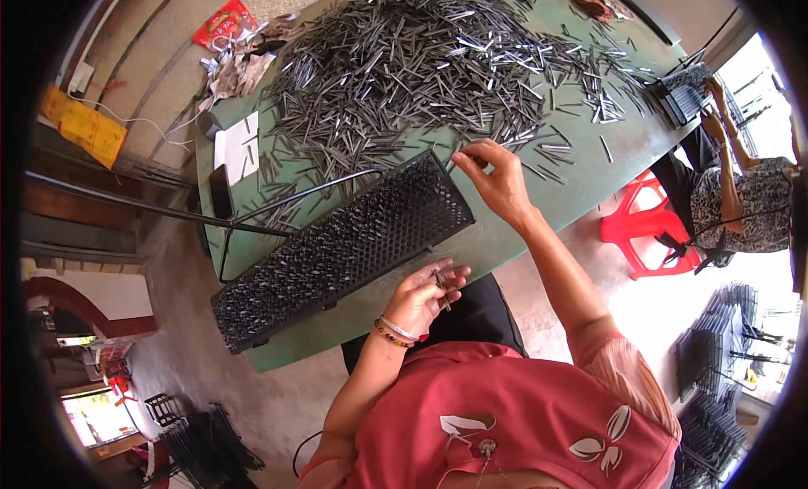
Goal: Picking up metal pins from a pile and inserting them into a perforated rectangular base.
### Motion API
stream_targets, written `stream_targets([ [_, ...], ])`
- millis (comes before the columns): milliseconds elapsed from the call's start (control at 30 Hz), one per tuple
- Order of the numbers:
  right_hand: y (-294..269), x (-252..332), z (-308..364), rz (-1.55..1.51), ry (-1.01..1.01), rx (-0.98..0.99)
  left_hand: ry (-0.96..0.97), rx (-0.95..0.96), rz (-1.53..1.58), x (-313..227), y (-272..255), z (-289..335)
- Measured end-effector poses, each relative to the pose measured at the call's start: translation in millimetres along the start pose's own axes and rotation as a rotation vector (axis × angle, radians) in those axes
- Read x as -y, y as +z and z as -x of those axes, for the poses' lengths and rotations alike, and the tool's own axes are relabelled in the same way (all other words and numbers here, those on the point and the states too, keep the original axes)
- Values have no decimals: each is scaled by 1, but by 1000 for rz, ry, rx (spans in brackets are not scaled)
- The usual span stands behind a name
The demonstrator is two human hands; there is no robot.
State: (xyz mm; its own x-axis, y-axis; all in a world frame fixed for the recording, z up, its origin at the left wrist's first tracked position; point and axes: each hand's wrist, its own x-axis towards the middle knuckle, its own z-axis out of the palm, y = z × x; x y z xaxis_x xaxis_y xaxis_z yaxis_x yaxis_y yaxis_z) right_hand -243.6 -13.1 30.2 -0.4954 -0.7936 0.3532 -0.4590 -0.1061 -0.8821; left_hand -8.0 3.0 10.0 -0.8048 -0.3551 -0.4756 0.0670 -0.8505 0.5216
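A long black perforated rack (337, 249) lies slantwise along the near edge of the green table (581, 173). Thin strips stand packed in its holes over the left and middle; bare holes show toward its right end. Below its near side, my left hand (425, 294) is turned palm up, fingers curled round a few thin dark strips (441, 289). By the rack's upper right corner, my right hand (497, 179) has thumb and forefinger pinched together; anything between them is too small to make out. Beyond the rack spreads a big heap of loose dark metal strips (404, 77).
Black metal rods (160, 207) cross at the left, near a phone (220, 192) and white paper (236, 148). A red packet (225, 24) lies far left. On the right, another person (749, 194) works at a second rack (677, 93), by a red stool (644, 228).
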Motion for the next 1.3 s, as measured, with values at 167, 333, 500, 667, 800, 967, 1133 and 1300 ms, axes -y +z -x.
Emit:
stream_targets([
  [167, 16, -16, -6, 118, -189, 25, 33, 9, 45, 2, 1, 1],
  [333, 24, -31, -4, 267, -385, 35, 51, 26, 71, 3, -1, 0],
  [500, 22, -26, 2, 405, -484, 174, 80, 17, 77, 4, -2, 2],
  [667, 21, -23, 2, 454, -479, 180, 105, 1, 132, 2, 1, 2],
  [800, 15, -12, 3, 386, -433, 133, 160, 13, 179, -2, -1, 2],
  [967, -4, 33, 38, -82, -460, 548, 227, -77, 394, -18, -5, -3],
  [1133, -1, 45, 68, 27, -492, 592, 209, 144, 506, -18, -13, -14],
  [1300, -5, 30, 55, -241, -340, 391, 172, 28, 402, -20, 9, -16],
])
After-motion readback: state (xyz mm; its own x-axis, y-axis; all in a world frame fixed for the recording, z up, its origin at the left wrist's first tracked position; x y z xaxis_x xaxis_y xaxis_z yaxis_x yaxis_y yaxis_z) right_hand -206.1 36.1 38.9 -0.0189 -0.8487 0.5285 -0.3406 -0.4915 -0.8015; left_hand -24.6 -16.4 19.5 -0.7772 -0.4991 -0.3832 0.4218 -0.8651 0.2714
